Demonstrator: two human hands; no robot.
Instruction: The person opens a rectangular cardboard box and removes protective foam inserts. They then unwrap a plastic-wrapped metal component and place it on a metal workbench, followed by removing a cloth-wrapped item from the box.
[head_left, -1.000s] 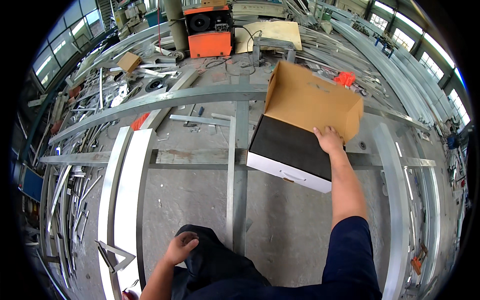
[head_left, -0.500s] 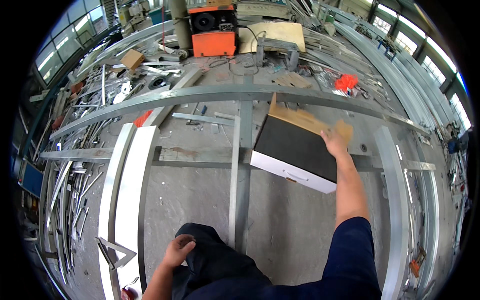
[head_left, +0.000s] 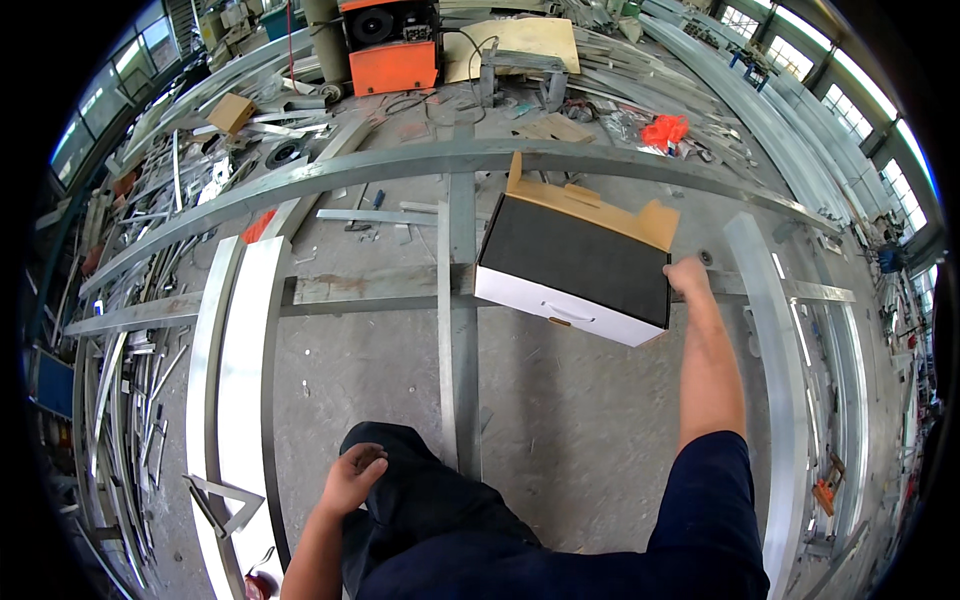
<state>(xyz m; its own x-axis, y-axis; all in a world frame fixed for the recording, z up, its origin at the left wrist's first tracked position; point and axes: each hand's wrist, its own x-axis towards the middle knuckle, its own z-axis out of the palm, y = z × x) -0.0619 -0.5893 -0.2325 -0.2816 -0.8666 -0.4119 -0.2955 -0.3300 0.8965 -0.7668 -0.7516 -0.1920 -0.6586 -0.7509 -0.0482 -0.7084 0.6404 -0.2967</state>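
A cardboard box point(head_left: 575, 245) with a black top and a white front bearing a handle lies on the steel frame, right of centre. Its brown flaps point(head_left: 600, 208) stand out open along the far edge. At the box's right end, my right hand point(head_left: 687, 277) is closed on the edge, with some fingers hidden behind it. My left hand point(head_left: 355, 477) rests by my left thigh, loosely bent, with nothing visible in it. Left of that hand, a metal angle square point(head_left: 228, 503) lies on two long pale metal profiles point(head_left: 245, 370).
Steel beams point(head_left: 380, 172) cross in front of me, with a long profile point(head_left: 765, 370) at the right. A red tape measure point(head_left: 258, 584) lies at lower left. An orange machine point(head_left: 394, 68) stands at the back. Metal offcuts point(head_left: 130, 430) litter the left floor.
My right hand has moved from the far flap to the box's right end. The flaps, blurred before, now look still. The view has shifted slightly; my left hand stays by the thigh.
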